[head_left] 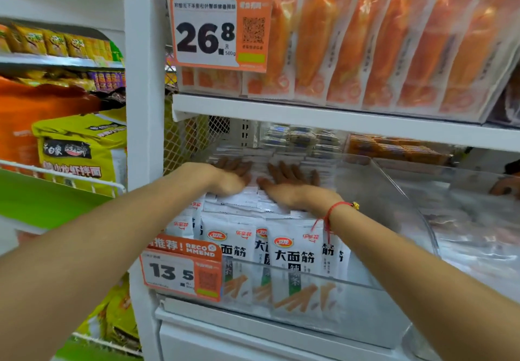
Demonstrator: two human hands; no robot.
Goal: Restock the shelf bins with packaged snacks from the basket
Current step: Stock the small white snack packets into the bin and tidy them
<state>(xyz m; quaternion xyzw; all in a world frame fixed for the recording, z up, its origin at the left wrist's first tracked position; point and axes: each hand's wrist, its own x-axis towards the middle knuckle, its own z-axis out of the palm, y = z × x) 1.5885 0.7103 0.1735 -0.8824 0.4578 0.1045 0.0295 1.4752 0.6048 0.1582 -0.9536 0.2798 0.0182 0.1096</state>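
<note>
Here, one clear plastic shelf bin (374, 284) is the landmark, filled with white spicy gluten-strip packets (295, 259) standing upright in rows behind its front wall. Left hand (230, 176): flat, fingers straight, palm pressing down on the packet tops toward the rear of the bin, nothing in its grip. Right hand (292, 183): the same, fingers spread flat on the packets just beside the left; a red string bracelet (332, 211) at its wrist. On the bin's front left corner, an orange price tag (180, 270) reading 13.5. On the shelf above the bin, orange crab-stick packs (365, 37) hang in a row, with a 26.8 price tag (219, 28). Left of the bin, a white upright post (143, 107).
</note>
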